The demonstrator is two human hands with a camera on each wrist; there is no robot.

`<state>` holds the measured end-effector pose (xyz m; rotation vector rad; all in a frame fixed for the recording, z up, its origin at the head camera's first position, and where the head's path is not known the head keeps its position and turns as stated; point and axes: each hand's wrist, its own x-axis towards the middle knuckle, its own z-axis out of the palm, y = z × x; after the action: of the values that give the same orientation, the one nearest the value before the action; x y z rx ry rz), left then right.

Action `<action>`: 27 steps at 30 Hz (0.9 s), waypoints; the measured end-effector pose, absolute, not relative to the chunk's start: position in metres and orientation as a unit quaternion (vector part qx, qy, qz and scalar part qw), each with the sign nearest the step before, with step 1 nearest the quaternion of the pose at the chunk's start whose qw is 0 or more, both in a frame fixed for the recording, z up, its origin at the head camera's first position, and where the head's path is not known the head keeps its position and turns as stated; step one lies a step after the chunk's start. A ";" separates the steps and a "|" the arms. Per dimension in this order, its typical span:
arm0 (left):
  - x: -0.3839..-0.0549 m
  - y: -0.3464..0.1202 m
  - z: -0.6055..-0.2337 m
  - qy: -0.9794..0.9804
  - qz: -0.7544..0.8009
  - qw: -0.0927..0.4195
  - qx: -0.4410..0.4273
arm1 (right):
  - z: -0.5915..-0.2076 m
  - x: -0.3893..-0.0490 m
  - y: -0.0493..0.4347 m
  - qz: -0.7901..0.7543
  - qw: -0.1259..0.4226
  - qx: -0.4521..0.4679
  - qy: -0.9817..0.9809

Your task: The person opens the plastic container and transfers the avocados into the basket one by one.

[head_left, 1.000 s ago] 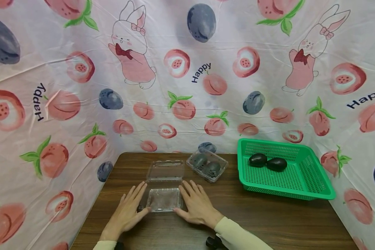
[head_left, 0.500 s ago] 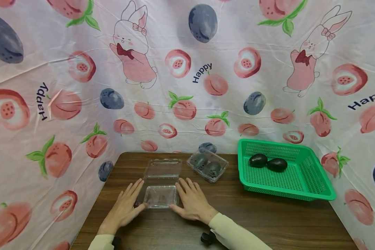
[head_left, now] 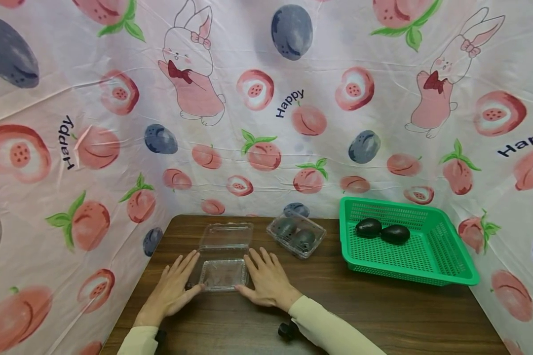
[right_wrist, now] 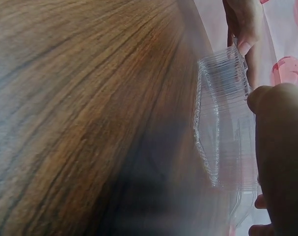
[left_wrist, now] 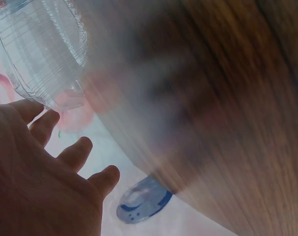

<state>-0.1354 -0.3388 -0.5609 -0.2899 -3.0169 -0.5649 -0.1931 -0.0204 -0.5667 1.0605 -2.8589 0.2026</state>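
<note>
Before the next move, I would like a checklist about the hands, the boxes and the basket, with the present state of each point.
1. Lid of the open box folded back: ok, it lies on the far side.
2. Left hand at the box: ok, along its left side, fingers extended.
3. Right hand at the box: ok, along its right side.
4. Two dark fruits in the green basket: ok.
5. Hand at the fruits: not ok, both are at the box.
6. Second box latched: cannot tell, too small.
</note>
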 end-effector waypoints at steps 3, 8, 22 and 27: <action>-0.136 -0.342 -0.561 -0.979 -0.183 0.025 -0.091 | -0.566 -0.194 -0.023 0.063 0.035 0.346 -0.935; -0.140 -0.346 -0.561 -0.979 -0.187 0.018 -0.085 | -0.566 -0.197 -0.028 0.056 0.041 0.346 -0.936; -0.148 -0.359 -0.558 -0.981 -0.180 0.009 -0.077 | -0.567 -0.208 -0.045 0.064 0.049 0.347 -0.934; -0.148 -0.364 -0.556 -0.980 -0.183 0.003 -0.073 | -0.567 -0.210 -0.053 0.063 0.061 0.351 -0.932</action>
<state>-0.1484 -0.3642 -0.5562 -0.2275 -3.0744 -0.5743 -0.2104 -0.0532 -0.5665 1.0610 -2.8207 0.1911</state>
